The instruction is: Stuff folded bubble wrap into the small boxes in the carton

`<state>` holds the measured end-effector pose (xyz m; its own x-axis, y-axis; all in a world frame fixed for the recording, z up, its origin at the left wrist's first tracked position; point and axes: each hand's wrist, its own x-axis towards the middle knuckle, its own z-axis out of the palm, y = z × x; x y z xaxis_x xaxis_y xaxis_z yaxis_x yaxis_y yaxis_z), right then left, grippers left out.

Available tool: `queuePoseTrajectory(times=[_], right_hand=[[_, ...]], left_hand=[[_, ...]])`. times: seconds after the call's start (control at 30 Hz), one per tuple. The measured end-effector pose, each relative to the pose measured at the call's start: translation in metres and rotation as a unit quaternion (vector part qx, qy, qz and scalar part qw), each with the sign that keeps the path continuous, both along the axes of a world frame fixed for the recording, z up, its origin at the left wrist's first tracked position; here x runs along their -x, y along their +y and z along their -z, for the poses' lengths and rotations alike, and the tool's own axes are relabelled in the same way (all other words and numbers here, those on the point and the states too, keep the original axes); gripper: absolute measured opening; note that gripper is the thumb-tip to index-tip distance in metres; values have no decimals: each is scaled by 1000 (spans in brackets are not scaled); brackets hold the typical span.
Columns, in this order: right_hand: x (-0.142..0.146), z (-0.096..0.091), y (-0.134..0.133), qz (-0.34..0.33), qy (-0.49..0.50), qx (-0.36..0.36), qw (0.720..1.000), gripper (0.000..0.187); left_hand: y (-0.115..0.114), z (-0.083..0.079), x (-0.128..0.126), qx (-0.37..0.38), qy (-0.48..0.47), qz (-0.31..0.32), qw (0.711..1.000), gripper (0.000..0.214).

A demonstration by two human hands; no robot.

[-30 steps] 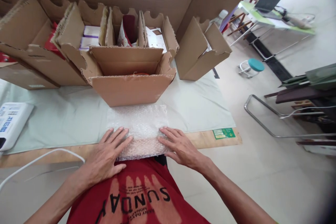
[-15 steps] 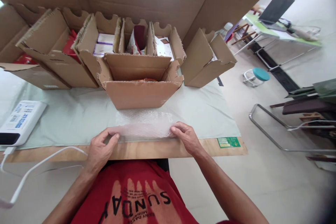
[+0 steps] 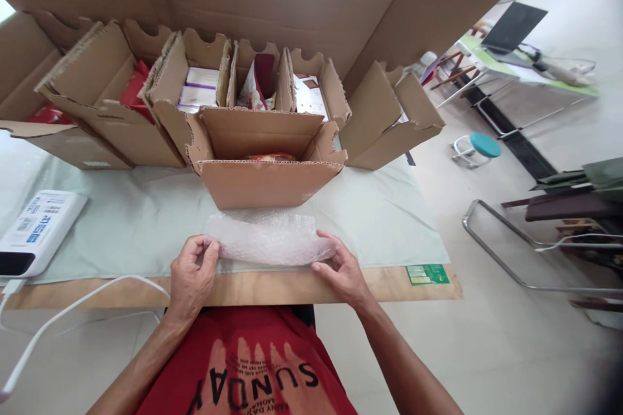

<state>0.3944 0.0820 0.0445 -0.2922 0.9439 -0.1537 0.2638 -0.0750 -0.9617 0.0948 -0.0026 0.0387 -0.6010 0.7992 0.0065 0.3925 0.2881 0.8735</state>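
Note:
A strip of clear bubble wrap (image 3: pixel 265 243) lies folded along the near edge of the pale green cloth. Its left end is pinched between the thumb and fingers of my left hand (image 3: pixel 195 272). At the other end, my right hand (image 3: pixel 343 275) grips the wrap loosely, with the thumb in front and the fingers around the end. Just beyond the wrap stands an open cardboard bin (image 3: pixel 272 183) with something reddish inside, mostly hidden by its front wall.
Behind stands a row of cardboard bins (image 3: pixel 129 130) holding red packets (image 3: pixel 136 91), white-and-purple boxes (image 3: pixel 199 87) and other goods. A white power bank (image 3: pixel 41 230) with a cable (image 3: pixel 92 288) lies left. The wooden table edge (image 3: pixel 287 286) runs in front.
The bubble wrap's right end has bulged up and shifted right into my right hand, whose thumb has moved lower and apart from the fingers. My left hand keeps its pinch.

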Motion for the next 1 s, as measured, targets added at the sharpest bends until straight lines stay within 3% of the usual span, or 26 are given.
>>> queuePoseTrajectory(times=[0.1, 0.23, 0.43, 0.63, 0.7, 0.8, 0.9, 1.0], right_hand=[[4, 5, -4, 46, -33, -25, 998, 41], [14, 11, -1, 108, -58, -38, 992, 44], [18, 10, 2, 74, -238, -159, 955, 48], [3, -6, 10, 68, -274, -258, 924, 49], [0, -7, 11, 54, -284, -252, 924, 50], [1, -3, 9, 31, -260, -191, 946, 47], [7, 3, 7, 44, -220, -155, 962, 42], [12, 7, 8, 66, -212, -164, 961, 41]], left_hand=[[0, 4, 3, 2, 32, 7, 999, 27], [2, 9, 12, -4, 162, 23, 987, 26], [0, 13, 21, -9, 279, 91, 956, 24], [-1, 10, 22, 5, 268, 87, 959, 25], [0, 8, 22, 10, 254, 80, 964, 24], [0, 5, 21, 21, 229, 65, 971, 22], [1, 4, 20, 32, 212, 66, 974, 21], [2, 5, 20, 34, 204, 68, 976, 20]])
